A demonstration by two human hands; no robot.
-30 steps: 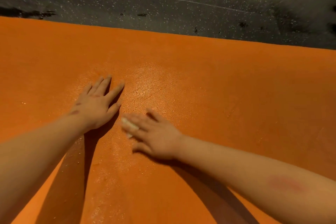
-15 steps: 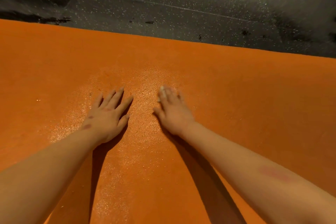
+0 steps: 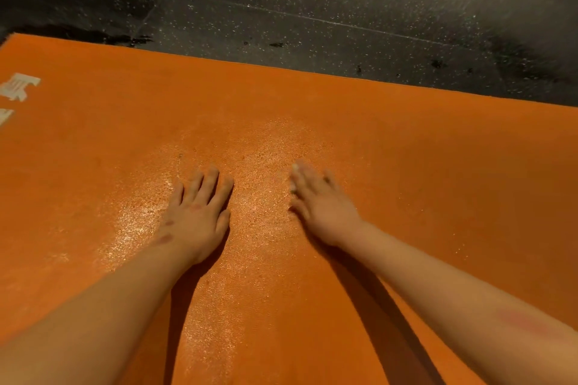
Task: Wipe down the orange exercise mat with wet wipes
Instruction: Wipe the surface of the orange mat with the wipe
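Note:
The orange exercise mat (image 3: 422, 150) fills most of the view, with a wet, shiny patch between and around my hands. My left hand (image 3: 197, 216) lies flat on the mat with its fingers straight and together. My right hand (image 3: 319, 203) also lies flat, fingers straight, pressing a white wet wipe (image 3: 295, 167) against the mat. Only a small pale sliver of the wipe shows at the fingertips; the rest is hidden under the hand. The right hand is blurred.
Beyond the mat's far edge lies a dark speckled floor (image 3: 312, 3) with a few dark wet spots. White printed lettering (image 3: 18, 87) marks the mat at its far left.
My right hand swung from pointing left beside my left hand to pointing forward, and has slid the wipe away to the right. My left hand has stayed flat on the mat.

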